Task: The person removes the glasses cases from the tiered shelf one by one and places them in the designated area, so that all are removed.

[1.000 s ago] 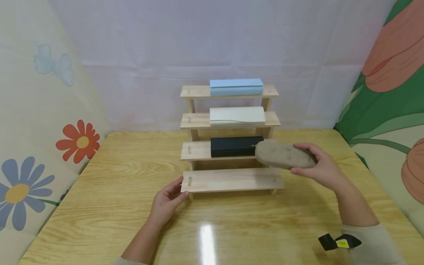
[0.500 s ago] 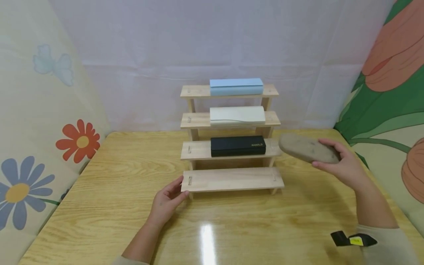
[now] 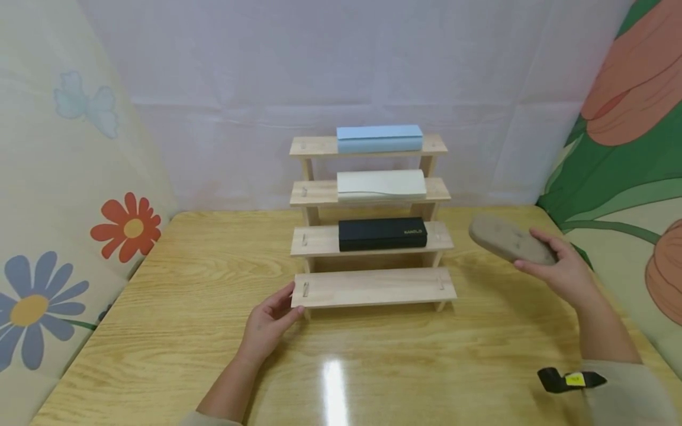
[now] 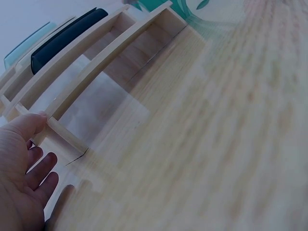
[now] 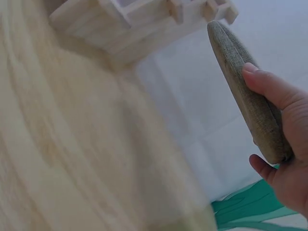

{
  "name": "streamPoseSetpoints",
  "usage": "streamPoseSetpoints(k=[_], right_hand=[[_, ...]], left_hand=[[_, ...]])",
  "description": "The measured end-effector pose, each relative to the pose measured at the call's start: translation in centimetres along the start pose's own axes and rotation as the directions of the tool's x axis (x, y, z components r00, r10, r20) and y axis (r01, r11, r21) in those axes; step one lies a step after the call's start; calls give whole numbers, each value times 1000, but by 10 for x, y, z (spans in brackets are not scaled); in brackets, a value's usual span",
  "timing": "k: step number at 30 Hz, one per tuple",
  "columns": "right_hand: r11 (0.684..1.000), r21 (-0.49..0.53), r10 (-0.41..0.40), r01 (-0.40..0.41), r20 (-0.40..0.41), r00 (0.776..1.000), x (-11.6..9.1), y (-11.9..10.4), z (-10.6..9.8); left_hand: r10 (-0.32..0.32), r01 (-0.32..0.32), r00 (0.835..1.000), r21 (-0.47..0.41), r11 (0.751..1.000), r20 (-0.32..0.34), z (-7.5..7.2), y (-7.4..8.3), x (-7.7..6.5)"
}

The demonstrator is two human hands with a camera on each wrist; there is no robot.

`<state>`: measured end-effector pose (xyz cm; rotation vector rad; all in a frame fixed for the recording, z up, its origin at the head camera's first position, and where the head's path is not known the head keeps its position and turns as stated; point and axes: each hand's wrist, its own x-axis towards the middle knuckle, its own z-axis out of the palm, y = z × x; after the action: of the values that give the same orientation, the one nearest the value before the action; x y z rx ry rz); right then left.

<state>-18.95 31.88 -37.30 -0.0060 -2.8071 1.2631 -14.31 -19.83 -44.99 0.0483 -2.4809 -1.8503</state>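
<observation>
Right hand (image 3: 567, 272) grips the brown case (image 3: 511, 239) at its near end, thumb along one side, fingers opposite. Case hangs in the air over the desk (image 3: 426, 367), to the right of the wooden stand (image 3: 351, 290) and apart from it, tilted with its free end higher. Left hand (image 3: 266, 325) lies at the left end of the lowest shelf, thumb touching the front corner, other fingers loosely bent and holding nothing.

Handling, as judged: an end hold lets the case swing, so a firm wrist and a levelled case suit it; the free end should clear the shelf edges. Light steadying at the left is enough; a push might jolt the black case (image 3: 382, 235), white case (image 3: 381, 184) and blue case (image 3: 379, 139) above.

Unclear: left index fingertip's contact with the board; marks on the brown case, blurred; its gripped end, partly covered; left sleeve, mostly cut off.
</observation>
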Motion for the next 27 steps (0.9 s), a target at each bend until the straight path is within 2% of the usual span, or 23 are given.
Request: streamPoseSetpoints(k=[4,11,16,27], right_hand=[[1000,7,8,-8,-1,1000,6,15,6],[996,47,69,-70,23,997,13,35,14],[997,17,77,-78,39,996,14,40,19],[993,-38,113,-110,86,990,17,52,28]], left_hand=[[7,-7,1000,10,1000,-2,1,1,0],[-2,2,1000,7,1000,-6,1,0,-1],[21,-22,1000,-17,1000,-2,1,1,-2],[23,-23,1000,-22,1000,7,0,4,-3]])
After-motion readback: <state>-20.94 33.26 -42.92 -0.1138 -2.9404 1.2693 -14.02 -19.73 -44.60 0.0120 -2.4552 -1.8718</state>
